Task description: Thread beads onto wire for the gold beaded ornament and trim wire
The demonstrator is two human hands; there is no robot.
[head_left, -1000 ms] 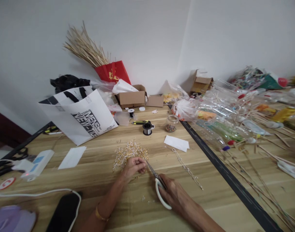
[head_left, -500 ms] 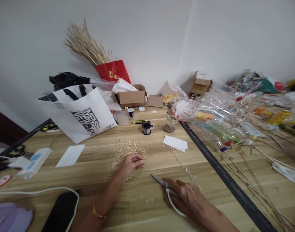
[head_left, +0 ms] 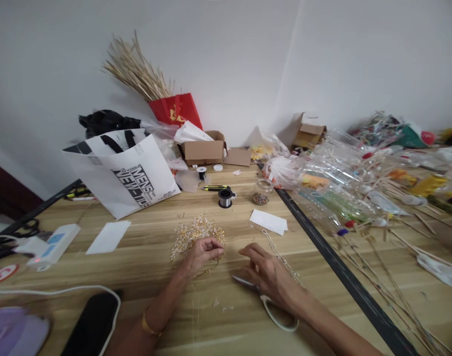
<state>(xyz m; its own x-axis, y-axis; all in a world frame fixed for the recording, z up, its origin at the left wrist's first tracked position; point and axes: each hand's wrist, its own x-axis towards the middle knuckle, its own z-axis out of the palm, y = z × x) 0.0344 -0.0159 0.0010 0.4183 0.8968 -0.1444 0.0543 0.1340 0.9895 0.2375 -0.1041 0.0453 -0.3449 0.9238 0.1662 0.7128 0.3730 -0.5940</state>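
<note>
My left hand point(head_left: 205, 252) is closed in a pinch at the right front edge of a pile of gold and clear beads point(head_left: 196, 232). What its fingertips hold is too small to make out. My right hand point(head_left: 266, 269) hovers over the scissors point(head_left: 265, 299), fingers stretched toward my left hand and nothing seen in them. The scissors lie on the table, blade pointing to the back left, their white handle showing below my wrist. A beaded chain point(head_left: 276, 247) runs beside my right hand, partly hidden by it. A few clear beads point(head_left: 226, 309) lie nearer me.
Behind the beads stand a wire spool point(head_left: 225, 198) and a glass jar point(head_left: 262, 192) of small beads. White paper point(head_left: 268, 221) lies by the chain. A white bag point(head_left: 124, 173), power strip point(head_left: 55, 246) and black phone point(head_left: 92, 324) are left; plastic bottles point(head_left: 322, 207) and sticks crowd the right.
My right hand has let go of the scissors, leaving them on the table, and has moved up and left toward my left hand. My left hand stays pinched by the beads.
</note>
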